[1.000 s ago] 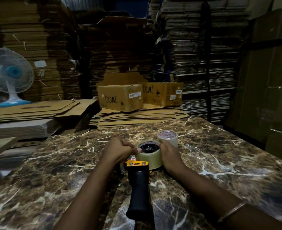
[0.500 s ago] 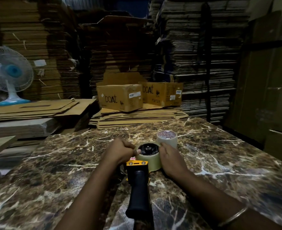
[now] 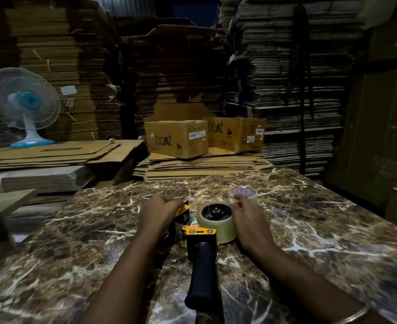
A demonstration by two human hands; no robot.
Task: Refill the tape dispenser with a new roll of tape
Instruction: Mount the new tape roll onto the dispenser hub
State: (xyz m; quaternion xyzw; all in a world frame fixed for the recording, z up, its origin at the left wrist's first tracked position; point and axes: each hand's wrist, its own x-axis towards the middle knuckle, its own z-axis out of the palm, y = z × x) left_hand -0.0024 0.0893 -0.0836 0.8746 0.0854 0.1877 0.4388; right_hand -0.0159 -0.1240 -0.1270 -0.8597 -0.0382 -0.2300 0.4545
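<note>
Left hand [image 3: 160, 212] shifted off roll [image 3: 217, 224] | grips dispenser [image 3: 199, 251] front | right hand [image 3: 247, 217] cups roll

1. The left hand [image 3: 159, 212] covers the front end of the tape dispenser [image 3: 201, 251]; its fingers are out of sight.
2. The right hand [image 3: 247, 222] hides the right side of the tape roll [image 3: 216, 224] and the lower part of the second roll [image 3: 243, 192].
3. The dispenser's handle bottom merges into darkness near the lower edge.
4. Both forearms are cut off by the bottom edge.
</note>
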